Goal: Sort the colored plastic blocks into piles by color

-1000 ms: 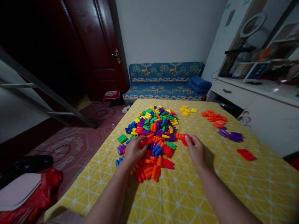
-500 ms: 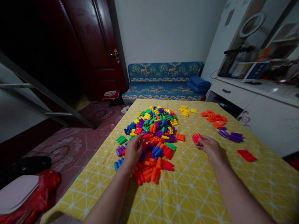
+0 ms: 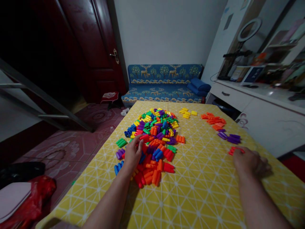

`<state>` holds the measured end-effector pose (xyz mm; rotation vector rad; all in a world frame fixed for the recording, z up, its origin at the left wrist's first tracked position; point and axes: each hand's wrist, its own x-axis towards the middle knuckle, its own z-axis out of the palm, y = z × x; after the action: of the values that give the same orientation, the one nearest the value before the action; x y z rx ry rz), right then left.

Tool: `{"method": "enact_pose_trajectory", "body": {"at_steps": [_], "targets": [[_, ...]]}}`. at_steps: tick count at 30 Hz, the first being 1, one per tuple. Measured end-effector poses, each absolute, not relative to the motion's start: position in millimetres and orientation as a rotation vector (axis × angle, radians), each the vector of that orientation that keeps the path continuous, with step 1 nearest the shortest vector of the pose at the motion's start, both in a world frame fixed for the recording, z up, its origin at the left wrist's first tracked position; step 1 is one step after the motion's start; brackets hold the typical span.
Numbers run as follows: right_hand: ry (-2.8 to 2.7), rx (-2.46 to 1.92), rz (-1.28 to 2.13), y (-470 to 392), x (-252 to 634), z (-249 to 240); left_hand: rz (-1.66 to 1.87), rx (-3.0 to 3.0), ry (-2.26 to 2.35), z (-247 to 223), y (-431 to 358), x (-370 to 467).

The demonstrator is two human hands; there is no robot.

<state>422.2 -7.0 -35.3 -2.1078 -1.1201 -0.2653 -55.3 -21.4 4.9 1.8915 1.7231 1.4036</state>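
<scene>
My left hand (image 3: 133, 152) reaches into the near-left side of a heap of coloured plastic building blocks (image 3: 152, 127), its fingers closed on a red block (image 3: 144, 138). Each block looks like a row of joined, bullet-shaped tubes. Over at the right side of the table, my right hand (image 3: 250, 163) is low over the cloth with its thumb and fingers on another red block (image 3: 234, 150). The hand covers part of that block and the spot below it. Purple blocks (image 3: 233, 138) lie just beyond this hand.
Orange blocks (image 3: 213, 120) and yellow blocks (image 3: 187, 113) form separate groups at the far right of the yellow patterned tablecloth (image 3: 190, 197). A blue sofa (image 3: 164, 84) stands behind the table, a white cabinet (image 3: 269, 121) to the right, a metal ladder (image 3: 54, 116) to the left.
My right hand has moved right with its red block, over where a lone red block lay. My left hand stays at the heap on its red block. The view has shifted slightly.
</scene>
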Motion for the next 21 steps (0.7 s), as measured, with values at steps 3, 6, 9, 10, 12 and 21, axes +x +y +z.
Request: {"method": "enact_pose_trajectory", "body": {"at_steps": [3, 6, 9, 10, 12, 21], "targets": [[-0.986, -2.123, -0.364, -8, 398, -29, 1.406, 1.888, 1.725, 6, -22, -55], [-1.249, -1.689, -0.412, -8, 346, -15, 1.406, 1.874, 1.659, 8, -23, -53], [-1.541, -1.302, -0.22, -14, 278, -1, 1.369, 1.877, 1.552, 9, -24, -50], [-1.631, -1.211, -0.106, -19, 254, 3, 1.356, 1.877, 1.517, 9, -24, -50], [-1.793, -1.077, 0.082, -29, 210, 8, 1.322, 1.878, 1.433, 11, -26, -48], [-1.916, -1.018, 0.345, -35, 140, -7, 1.207, 2.013, 1.169, 14, -30, -46]]}}
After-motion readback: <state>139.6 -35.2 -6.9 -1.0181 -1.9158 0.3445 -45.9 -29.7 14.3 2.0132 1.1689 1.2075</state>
